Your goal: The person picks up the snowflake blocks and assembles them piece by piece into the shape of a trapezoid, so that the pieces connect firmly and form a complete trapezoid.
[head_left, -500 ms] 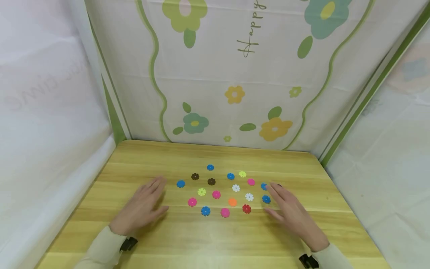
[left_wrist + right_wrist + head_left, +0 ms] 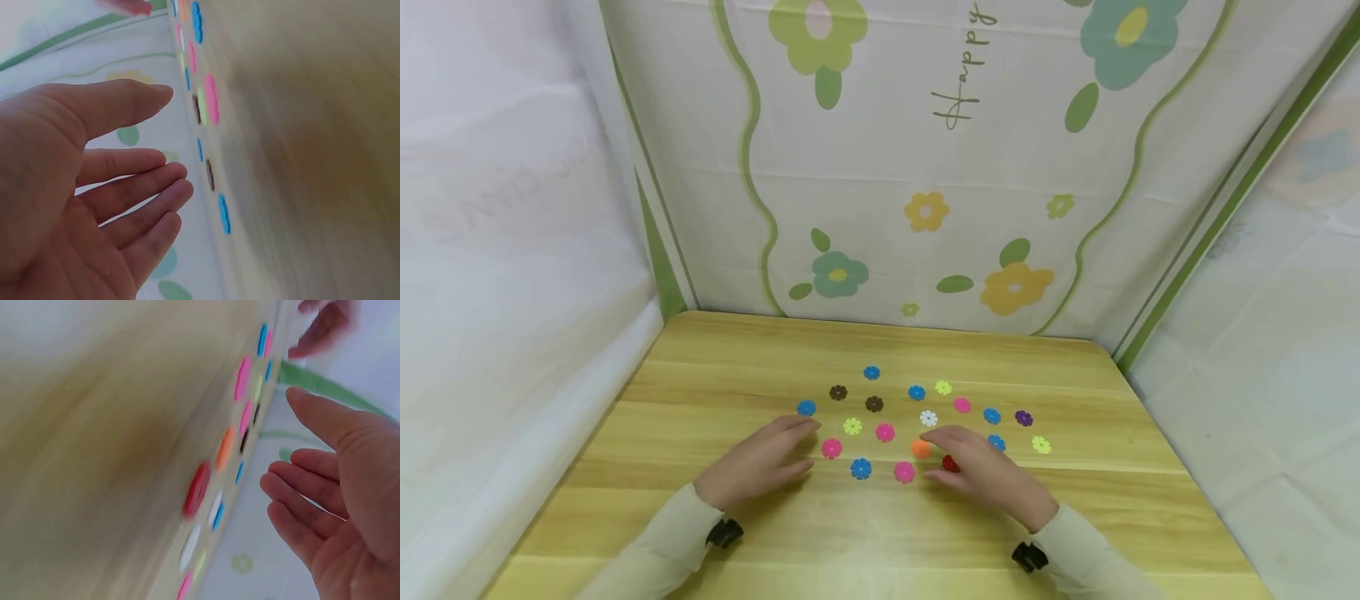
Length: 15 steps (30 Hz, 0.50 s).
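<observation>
L hand (image 2: 756, 465) is relaxed, fingers loosely spread, holding nothing; it's above the L edge of a scatter of notched plastic discs on the wood-look desk (image 2: 850, 546). Nearest it: a blue disc (image 2: 807, 407) just past the fingertips & a pink disc (image 2: 832, 448) just R of them. L wrist view shows a gap btwn fingers & discs.

R hand (image 2: 988, 473) is likewise loose & holds nothing, over the R part of the spread. In head view it partly covers the red disc (image 2: 198, 489); orange disc (image 2: 921, 448) is right by its fingertips. R wrist view has the fingers clear of the desk, w/ 2 white discs (one is the white disc (image 2: 928, 418) seen from above) near the red.

Btwn hands: another pink (image 2: 904, 472) & a blue (image 2: 861, 468) in the near row, a yellow-green disc (image 2: 852, 426) & a third pink (image 2: 885, 432) behind. Farther back: 2 brown discs (image 2: 874, 404), more blues. Beyond the R hand: purple disc (image 2: 1024, 418) & another yellow-green (image 2: 1041, 445). All lie flat, spaced apart.

Both arms have lt-colored sleeves (image 2: 655, 537) & blk wrist units (image 2: 725, 532). White flower-print cloth (image 2: 865, 150) hangs behind the desk.
</observation>
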### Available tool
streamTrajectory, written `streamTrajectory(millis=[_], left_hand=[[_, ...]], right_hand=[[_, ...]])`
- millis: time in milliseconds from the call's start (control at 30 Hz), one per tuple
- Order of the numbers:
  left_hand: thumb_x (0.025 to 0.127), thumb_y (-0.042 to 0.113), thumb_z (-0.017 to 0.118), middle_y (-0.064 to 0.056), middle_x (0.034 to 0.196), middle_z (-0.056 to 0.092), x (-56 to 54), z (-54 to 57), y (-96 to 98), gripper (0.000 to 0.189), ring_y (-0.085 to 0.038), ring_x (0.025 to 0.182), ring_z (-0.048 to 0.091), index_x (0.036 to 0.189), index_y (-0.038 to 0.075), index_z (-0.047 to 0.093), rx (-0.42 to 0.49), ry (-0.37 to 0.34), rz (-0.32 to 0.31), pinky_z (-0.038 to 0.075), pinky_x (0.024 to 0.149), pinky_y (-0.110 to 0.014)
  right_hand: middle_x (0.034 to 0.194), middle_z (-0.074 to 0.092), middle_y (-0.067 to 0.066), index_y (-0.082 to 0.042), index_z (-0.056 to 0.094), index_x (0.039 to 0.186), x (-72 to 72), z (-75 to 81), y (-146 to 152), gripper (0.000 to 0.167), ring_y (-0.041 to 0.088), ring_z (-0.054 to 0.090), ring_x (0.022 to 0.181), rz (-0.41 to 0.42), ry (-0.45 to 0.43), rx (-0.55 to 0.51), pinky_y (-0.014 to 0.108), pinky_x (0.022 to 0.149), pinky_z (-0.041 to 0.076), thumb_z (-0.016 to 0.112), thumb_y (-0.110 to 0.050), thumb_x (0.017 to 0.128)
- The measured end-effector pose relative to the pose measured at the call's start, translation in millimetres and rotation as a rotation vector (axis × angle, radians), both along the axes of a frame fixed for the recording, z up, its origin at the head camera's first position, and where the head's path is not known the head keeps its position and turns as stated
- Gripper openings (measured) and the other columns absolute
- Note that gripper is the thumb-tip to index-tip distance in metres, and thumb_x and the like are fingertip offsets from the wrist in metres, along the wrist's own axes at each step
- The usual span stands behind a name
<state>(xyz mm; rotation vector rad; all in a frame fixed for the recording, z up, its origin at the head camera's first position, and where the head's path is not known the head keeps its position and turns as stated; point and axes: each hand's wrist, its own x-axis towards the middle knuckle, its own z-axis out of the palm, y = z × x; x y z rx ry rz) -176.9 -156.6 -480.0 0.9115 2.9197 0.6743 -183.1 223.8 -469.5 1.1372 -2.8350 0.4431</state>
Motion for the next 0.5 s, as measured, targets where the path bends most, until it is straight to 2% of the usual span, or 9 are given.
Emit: streamTrajectory(millis=[133,300,500], left_hand=[[0.100,0.022,0.074,-0.020,0.144,0.064,-8.4,-1.8,12.5,0.048,-0.038,0.136,0.060,0.140,-0.002,0.063,-0.026,0.042,-0.046,0.051,0.113,-0.052],[0.097,0.017,0.078,-0.012,0.121,0.073,-19.9,-1.6,25.2,0.029,-0.026,0.111,0.069,0.120,0.001,0.073,-0.047,0.108,-0.097,0.060,0.098,-0.041],[0.094,0.014,0.081,-0.004,0.104,0.071,-26.6,-6.5,31.5,0.013,-0.012,0.090,0.060,0.103,0.007,0.077,-0.029,0.097,-0.129,0.057,0.080,-0.027]], right_hand=[[0.134,0.072,0.006,-0.007,0.067,0.137,-7.1,-1.0,-28,0.049,0.023,0.068,0.123,0.089,-0.029,0.020,0.040,0.104,0.058,0.077,-0.034,0.098],[0.127,0.074,0.006,-0.007,0.071,0.131,-17.5,-1.5,-60,0.042,0.019,0.071,0.116,0.175,-0.027,0.034,0.033,0.103,0.058,0.077,-0.032,0.098],[0.117,0.076,0.002,-0.009,0.075,0.125,-29.4,-4.0,-86,0.034,0.011,0.071,0.106,0.225,-0.099,0.052,0.022,0.095,0.058,0.079,-0.028,0.097]])
